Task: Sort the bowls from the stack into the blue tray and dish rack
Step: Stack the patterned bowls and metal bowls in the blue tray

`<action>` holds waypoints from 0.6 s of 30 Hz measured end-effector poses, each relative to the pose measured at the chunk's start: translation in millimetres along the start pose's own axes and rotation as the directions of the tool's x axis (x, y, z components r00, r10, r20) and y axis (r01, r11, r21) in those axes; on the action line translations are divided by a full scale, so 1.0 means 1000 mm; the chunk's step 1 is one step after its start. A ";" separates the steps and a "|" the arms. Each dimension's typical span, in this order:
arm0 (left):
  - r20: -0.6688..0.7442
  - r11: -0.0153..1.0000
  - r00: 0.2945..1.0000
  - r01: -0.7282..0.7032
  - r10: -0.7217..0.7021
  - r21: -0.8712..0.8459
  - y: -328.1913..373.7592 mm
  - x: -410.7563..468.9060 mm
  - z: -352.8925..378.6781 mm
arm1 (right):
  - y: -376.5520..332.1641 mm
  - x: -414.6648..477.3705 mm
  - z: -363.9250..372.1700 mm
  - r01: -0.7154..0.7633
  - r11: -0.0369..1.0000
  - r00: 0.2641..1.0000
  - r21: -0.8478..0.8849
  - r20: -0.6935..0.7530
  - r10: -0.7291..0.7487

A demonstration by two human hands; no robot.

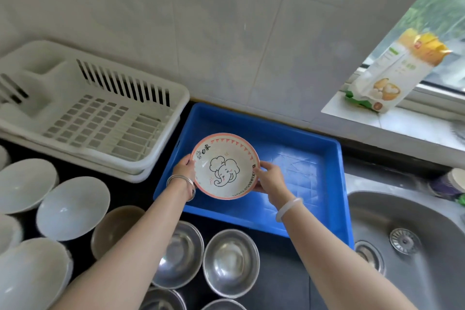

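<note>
A pink-rimmed bowl with an elephant drawing (225, 166) is held tilted toward me above the left part of the blue tray (297, 133). My left hand (185, 170) grips its left rim and my right hand (270, 178) grips its right rim. The blue tray shows nothing else inside. The white dish rack (100, 118) stands to the left of the tray with no bowls in it. White bowls (73, 206), a brown bowl (115, 226) and steel bowls (230, 262) sit on the dark counter at the lower left.
A steel sink (407, 241) with a drain lies at the lower right. A flour bag (392, 75) stands on the window sill at the upper right. Tiled wall rises behind the rack and tray. A cup-like container (453, 184) sits by the sink's far edge.
</note>
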State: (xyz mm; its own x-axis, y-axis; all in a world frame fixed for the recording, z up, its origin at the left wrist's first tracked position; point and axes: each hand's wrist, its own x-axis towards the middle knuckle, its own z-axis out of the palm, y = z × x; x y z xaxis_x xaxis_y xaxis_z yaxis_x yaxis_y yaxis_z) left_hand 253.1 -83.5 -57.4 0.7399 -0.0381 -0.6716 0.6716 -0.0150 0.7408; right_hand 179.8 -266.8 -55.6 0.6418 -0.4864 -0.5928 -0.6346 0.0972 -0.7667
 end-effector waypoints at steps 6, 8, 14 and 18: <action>0.018 0.996 0.998 0.066 -0.065 -0.067 -0.004 0.007 -0.004 | 0.009 0.000 0.001 -0.034 0.990 0.997 0.138 0.079 0.024; 0.053 0.985 0.989 0.144 -0.140 -0.099 -0.006 0.004 -0.007 | 0.014 -0.006 -0.003 -0.092 0.973 0.986 0.210 0.156 0.060; 0.135 0.952 0.972 0.219 -0.193 -0.215 -0.016 0.000 -0.012 | 0.032 -0.017 0.002 -0.156 0.903 0.975 0.401 0.211 0.074; 0.075 0.919 0.983 0.181 -0.166 -0.351 -0.020 0.004 -0.007 | 0.025 -0.013 0.013 -0.117 0.883 0.984 0.455 0.173 0.042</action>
State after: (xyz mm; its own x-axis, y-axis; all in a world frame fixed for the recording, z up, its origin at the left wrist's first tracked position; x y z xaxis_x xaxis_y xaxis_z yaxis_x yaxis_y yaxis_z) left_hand 243.4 -76.0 -74.9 0.6134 -0.1094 -0.7821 0.7647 0.3300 0.5535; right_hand 161.3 -246.7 -70.6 0.6798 -0.3243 -0.6578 -0.4393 0.5382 -0.7193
